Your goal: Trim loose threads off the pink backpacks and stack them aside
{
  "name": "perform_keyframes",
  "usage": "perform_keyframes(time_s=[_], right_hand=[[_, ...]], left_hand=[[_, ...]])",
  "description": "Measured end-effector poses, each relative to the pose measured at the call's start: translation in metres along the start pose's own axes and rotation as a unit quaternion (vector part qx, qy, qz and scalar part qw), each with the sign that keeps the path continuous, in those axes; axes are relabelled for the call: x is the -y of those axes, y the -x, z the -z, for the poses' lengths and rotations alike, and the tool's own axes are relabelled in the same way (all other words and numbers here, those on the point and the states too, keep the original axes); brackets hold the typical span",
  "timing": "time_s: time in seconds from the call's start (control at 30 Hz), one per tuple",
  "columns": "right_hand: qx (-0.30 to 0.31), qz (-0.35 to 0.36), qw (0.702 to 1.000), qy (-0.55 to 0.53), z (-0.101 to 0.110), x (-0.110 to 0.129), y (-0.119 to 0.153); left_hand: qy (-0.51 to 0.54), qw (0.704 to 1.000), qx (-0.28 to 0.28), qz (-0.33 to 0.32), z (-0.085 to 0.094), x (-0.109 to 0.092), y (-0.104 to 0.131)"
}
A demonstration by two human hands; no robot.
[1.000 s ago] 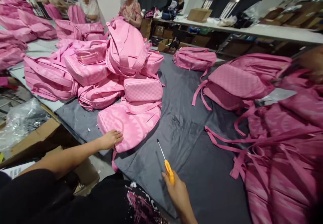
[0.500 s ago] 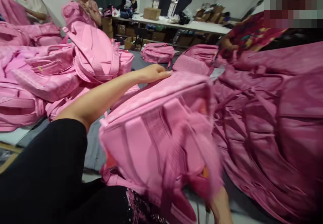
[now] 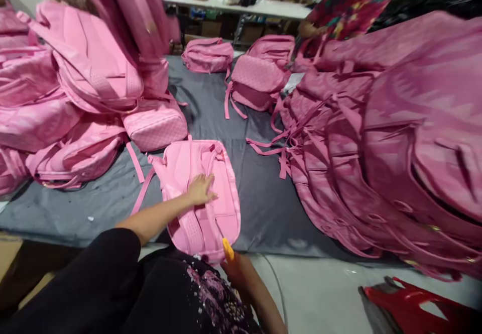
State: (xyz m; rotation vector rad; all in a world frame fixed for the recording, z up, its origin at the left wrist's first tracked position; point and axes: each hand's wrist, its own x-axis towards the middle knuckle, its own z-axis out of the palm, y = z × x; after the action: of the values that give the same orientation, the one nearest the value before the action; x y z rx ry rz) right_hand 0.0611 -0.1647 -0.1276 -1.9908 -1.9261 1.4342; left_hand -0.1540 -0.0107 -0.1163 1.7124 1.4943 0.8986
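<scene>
A pink backpack lies on the grey-covered table near its front edge, its shoulder straps and padded back panel facing up. My left hand rests on the back panel beside a strap, fingers spread. Low at the backpack's bottom edge, my right hand is closed around a yellow-handled tool. A thin tip points from the tool toward the strap; its exact kind is unclear. Most of my right-hand fingers are hidden or dark.
Pink backpacks are piled at left, and a long row of them stands at right. Smaller pink bags sit at the back. Someone in a patterned top stands beyond. A red stool is on the floor.
The backpack, raised and tilted before, now lies flat on the table. My left hand has moved from its top edge onto the back panel. Another pink bag now hangs above the left pile.
</scene>
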Motion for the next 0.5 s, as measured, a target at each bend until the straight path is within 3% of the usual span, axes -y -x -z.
perform_keyframes(time_s=[0.1, 0.17, 0.23, 0.3, 0.4, 0.5], right_hand=[[0.081, -0.008, 0.996, -0.028, 0.009, 0.009, -0.008], [0.102, -0.006, 0.994, -0.046, 0.013, 0.006, -0.011], [0.115, 0.003, 0.991, -0.061, 0.020, -0.007, -0.011], [0.127, 0.001, 0.986, -0.107, 0.034, -0.026, -0.010], [0.079, -0.013, 0.980, -0.181, 0.067, -0.050, -0.009], [-0.034, 0.064, 0.987, -0.144, 0.097, -0.049, -0.013]], left_hand=[[-0.011, 1.000, 0.025, -0.009, 0.028, 0.006, -0.010], [-0.083, 0.996, -0.009, -0.011, 0.043, 0.004, -0.002], [-0.195, 0.976, -0.089, 0.027, 0.044, 0.000, 0.025], [-0.280, 0.944, -0.143, 0.104, 0.031, -0.001, 0.062], [-0.339, 0.906, -0.157, 0.201, 0.013, 0.005, 0.115], [-0.342, 0.873, -0.203, 0.283, 0.020, 0.011, 0.148]])
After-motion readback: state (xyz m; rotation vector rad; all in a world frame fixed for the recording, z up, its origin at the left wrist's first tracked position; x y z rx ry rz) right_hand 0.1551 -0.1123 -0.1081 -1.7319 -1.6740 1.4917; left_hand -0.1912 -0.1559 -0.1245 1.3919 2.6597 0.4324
